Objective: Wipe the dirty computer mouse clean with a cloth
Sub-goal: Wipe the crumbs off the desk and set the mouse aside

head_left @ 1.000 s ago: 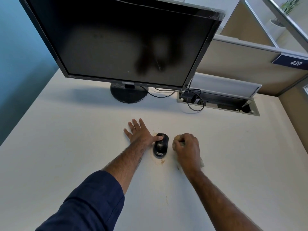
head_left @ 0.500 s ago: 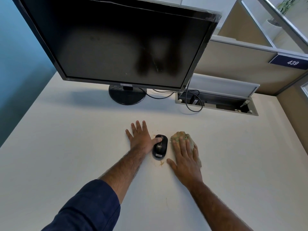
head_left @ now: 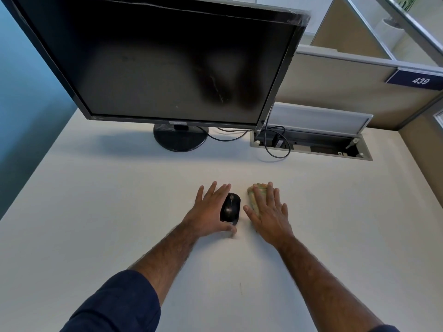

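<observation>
Mouse [head_left: 230, 208], black and small, lies on the white tabletop [head_left: 96, 212] at the middle of the scene, its length running near to far. Just to its right, across a narrow strip of tabletop, sits a bunched, yellowish cloth [head_left: 253, 191] with a touch of green in it.

Farther back a large dark monitor [head_left: 167, 63] leans over the tabletop on a round black base [head_left: 179, 138]. Right of the base a cable [head_left: 275, 149] loops out of a recessed cable tray [head_left: 311, 146] with its lid [head_left: 316, 116] propped up. Behind that runs a beige partition [head_left: 335, 80] bearing a blue plate [head_left: 419, 80] marked 439. A blue wall [head_left: 24, 92] closes the left side.

The left hand [head_left: 211, 212], reaching out of a dark blue sleeve [head_left: 115, 305], lies on the tabletop against the left side of the mouse. Its fingers are straight and spread, the forefinger runs along the mouse's far left edge, and the thumb hooks round the near end. The thumb tip is blurred, so this looks like a light hold rather than a firm one. The right hand [head_left: 268, 212] lies flat on the cloth, fingers straight and a little apart, pressing it to the tabletop; the cloth shows past the fingertips and beside the thumb.
</observation>
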`<action>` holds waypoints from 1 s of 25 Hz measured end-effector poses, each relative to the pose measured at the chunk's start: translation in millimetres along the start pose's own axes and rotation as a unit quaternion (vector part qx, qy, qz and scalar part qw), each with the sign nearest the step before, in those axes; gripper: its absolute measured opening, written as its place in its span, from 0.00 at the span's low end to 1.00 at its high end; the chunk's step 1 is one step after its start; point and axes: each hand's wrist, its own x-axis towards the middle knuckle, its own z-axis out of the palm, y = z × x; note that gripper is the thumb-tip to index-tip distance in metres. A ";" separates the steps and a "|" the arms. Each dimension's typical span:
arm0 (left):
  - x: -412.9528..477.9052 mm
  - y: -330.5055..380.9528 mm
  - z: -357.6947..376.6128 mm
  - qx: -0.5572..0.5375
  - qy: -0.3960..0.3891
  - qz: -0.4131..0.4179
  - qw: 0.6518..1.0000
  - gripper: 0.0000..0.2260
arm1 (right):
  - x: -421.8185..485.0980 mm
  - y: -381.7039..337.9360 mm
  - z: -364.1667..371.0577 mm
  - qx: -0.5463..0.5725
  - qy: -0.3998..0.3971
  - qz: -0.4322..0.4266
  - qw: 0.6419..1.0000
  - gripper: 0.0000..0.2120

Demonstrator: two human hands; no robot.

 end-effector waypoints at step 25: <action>-66.4 -53.7 -35.8 0.037 0.105 -0.067 0.991 0.58 | 56.7 -32.1 5.0 0.282 0.070 -0.023 0.956 0.31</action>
